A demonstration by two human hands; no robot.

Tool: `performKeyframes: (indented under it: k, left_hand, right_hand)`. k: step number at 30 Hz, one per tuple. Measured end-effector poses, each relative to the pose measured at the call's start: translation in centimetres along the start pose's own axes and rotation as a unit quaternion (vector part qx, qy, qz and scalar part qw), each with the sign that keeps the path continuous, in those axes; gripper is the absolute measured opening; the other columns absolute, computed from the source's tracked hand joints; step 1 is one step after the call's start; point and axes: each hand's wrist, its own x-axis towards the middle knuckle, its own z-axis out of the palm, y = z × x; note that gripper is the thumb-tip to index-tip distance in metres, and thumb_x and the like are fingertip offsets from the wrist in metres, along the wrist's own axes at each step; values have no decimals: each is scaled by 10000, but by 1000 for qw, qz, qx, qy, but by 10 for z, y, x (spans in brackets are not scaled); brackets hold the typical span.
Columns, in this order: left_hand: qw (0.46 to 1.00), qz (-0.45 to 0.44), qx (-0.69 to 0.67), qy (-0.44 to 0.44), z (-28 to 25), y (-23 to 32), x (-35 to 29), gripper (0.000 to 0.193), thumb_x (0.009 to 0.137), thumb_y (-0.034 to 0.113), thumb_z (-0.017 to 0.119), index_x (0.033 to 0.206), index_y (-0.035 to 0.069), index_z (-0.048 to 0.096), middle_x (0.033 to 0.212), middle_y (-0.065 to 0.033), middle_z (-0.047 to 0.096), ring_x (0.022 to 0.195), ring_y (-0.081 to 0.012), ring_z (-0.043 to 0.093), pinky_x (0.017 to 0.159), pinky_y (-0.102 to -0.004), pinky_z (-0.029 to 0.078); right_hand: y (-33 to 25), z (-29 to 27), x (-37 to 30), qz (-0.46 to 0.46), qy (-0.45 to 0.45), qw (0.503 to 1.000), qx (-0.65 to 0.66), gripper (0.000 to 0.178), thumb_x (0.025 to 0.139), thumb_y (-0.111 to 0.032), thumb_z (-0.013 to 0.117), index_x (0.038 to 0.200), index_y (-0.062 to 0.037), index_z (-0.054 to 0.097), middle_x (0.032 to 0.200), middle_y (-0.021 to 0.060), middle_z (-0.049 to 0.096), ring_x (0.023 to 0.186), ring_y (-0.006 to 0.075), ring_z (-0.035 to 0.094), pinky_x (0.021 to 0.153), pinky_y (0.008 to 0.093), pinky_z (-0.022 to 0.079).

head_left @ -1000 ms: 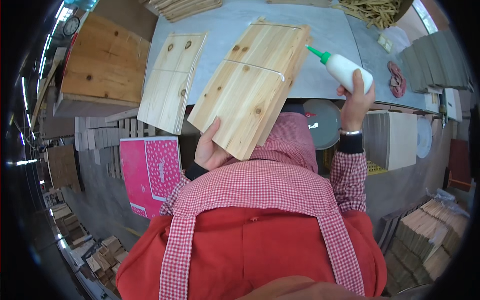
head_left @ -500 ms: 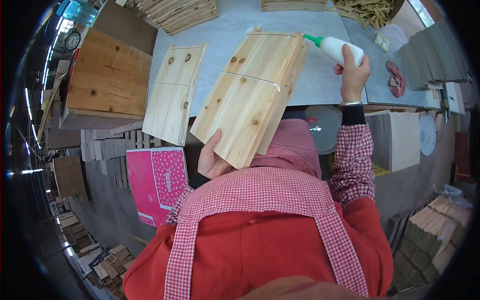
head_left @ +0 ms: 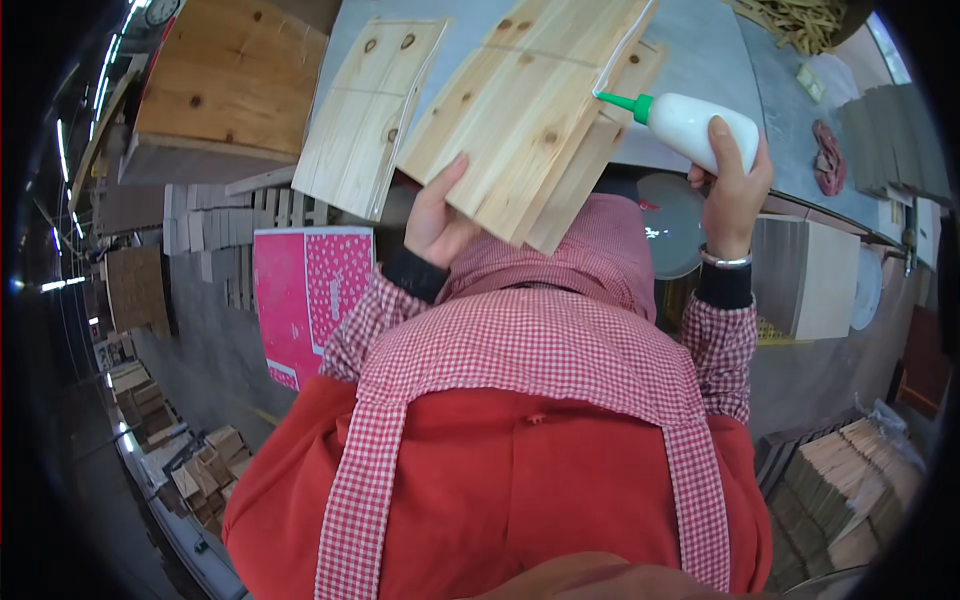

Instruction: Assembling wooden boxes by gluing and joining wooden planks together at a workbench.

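My left hand (head_left: 441, 216) grips the near left corner of a pale wooden board (head_left: 500, 130), thumb on top and fingers underneath. That board is tilted over the table's front edge, with another board (head_left: 585, 175) showing beneath it. In my right hand (head_left: 737, 185) is a white glue bottle (head_left: 700, 127) with a green nozzle. The nozzle tip touches the right edge of the upper board. A white line of glue (head_left: 625, 45) runs along that edge from the far end to the tip. A thin groove crosses the board's face.
Left of my boards, another grooved board (head_left: 360, 120) lies on the grey table (head_left: 715, 60). A large wooden box (head_left: 225, 80) stands at the far left, a pink carton (head_left: 290, 300) below it. A pink cloth (head_left: 828, 158) and stacked grey panels (head_left: 900, 135) are at the right.
The nozzle has moved from the board's far corner toward me along its right edge, leaving a white line. The glue on the groove is no longer plain. The whole view has shifted.
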Motion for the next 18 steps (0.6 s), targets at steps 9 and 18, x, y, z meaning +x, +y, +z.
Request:
performKeyframes:
  k: [9, 18]
  left_hand:
    - [997, -13, -61, -44, -3, 14, 34, 517, 937, 164, 561, 1373, 27, 321, 1365, -180, 449, 1287, -338, 429, 1063, -555, 357]
    - [997, 0, -70, -30, 2, 21, 44, 505, 934, 164, 571, 1357, 17, 337, 1353, -178, 465, 1276, -342, 442, 1058, -573, 354]
  right_hand:
    - [-16, 15, -59, 28, -81, 996, -3, 333, 866, -239, 682, 1016, 18, 533, 803, 80, 602, 540, 101, 557, 415, 213, 431]
    - [-20, 28, -52, 6, -88, 996, -6, 366, 847, -218, 692, 1068, 15, 515, 850, 73, 590, 621, 111, 580, 454, 215, 482]
